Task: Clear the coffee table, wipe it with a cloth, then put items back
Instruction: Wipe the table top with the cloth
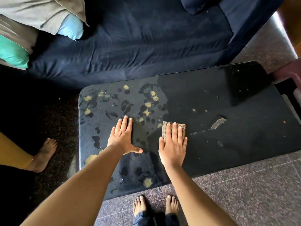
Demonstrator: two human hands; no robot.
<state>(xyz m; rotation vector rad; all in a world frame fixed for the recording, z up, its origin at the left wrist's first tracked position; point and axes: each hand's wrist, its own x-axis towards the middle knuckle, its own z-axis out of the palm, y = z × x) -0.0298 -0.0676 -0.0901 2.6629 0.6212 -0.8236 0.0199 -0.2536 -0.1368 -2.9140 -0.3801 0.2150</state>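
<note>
**Cloth down on a blotched coffee table**

Head view: Leans over the black coffee table (pixel 211 101) with both bare arms stretched forward. Presses a folded beige cloth (pixel 165 128) flat against the tabletop with the right hand (pixel 173 148), fingers straight and laid across it, not curled round it. Rests the left hand (pixel 121 138) palm-down on the bare top near the cloth but apart from it, fingers straight and together, thumb spread wide, holding nothing. Cloth near the middle of the table, toward the near edge, just where yellow-flecked blotches (pixel 147 104) on the left half give way to a darker, even right half. Farther right, a chipped patch (pixel 218 123) in the surface. Beyond the table, a dark blue sofa (pixel 146 46) with a light blue cushion (pixel 71 28) and a green cushion (pixel 13 53) at its left end. Below, bare feet (pixel 140 204) on speckled floor tiles (pixel 244 193); at far left, another person's bare foot (pixel 44 154).
</note>
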